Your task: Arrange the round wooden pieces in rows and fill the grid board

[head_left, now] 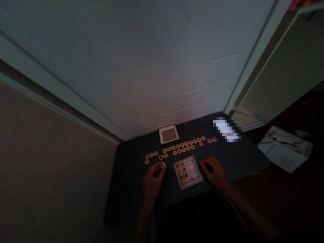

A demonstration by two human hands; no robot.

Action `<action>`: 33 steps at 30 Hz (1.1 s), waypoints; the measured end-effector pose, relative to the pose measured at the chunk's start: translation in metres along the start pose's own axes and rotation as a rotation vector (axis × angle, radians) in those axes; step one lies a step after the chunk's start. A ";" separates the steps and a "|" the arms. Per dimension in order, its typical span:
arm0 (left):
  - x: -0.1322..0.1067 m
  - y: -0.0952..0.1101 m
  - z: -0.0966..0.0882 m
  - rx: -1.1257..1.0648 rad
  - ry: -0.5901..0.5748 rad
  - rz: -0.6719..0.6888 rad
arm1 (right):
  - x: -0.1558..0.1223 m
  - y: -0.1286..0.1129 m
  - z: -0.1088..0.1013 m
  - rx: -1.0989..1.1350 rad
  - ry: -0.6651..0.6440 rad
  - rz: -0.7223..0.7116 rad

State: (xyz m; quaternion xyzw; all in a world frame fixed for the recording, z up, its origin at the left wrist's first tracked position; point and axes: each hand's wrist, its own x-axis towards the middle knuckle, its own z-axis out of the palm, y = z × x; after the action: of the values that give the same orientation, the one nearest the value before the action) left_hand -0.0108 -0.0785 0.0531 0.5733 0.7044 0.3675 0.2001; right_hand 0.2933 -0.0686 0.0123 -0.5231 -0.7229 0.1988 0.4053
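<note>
A small square board (192, 173) with red lines lies on a dark table (235, 162), several round wooden pieces stacked on its left part. My left hand (152, 179) is pinched on one round piece (162, 165) just left of the board. My right hand (215, 173) rests on the table at the board's right edge, fingers curled down; nothing shows in it. A long row of round pieces (181, 147) runs across the table beyond the board.
A square white-rimmed box lid (168, 134) sits at the table's far edge against a pale door (152, 67). A blurred white object (226, 130) lies at the far right of the table. Papers (286, 148) lie on the floor to the right.
</note>
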 end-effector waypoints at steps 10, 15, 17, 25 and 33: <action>-0.024 0.035 0.028 -0.451 -0.244 -0.164 | 0.004 -0.045 0.006 0.179 0.001 -0.065; -0.034 0.050 0.039 -0.595 -0.272 -0.240 | 0.004 -0.063 0.010 0.256 -0.076 -0.125; -0.036 0.056 0.039 -0.627 -0.274 -0.265 | 0.004 -0.067 0.012 0.268 -0.108 -0.140; -0.048 0.066 0.038 -0.731 -0.305 -0.327 | -0.004 -0.064 0.017 0.293 -0.122 -0.127; -0.056 0.066 0.044 -0.776 -0.283 -0.317 | -0.008 -0.062 0.018 0.245 -0.094 -0.135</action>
State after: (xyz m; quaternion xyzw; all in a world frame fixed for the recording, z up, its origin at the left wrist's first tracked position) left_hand 0.0784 -0.1148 0.0658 0.3851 0.5592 0.4876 0.5489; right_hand 0.2431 -0.0965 0.0429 -0.4100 -0.7449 0.2819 0.4443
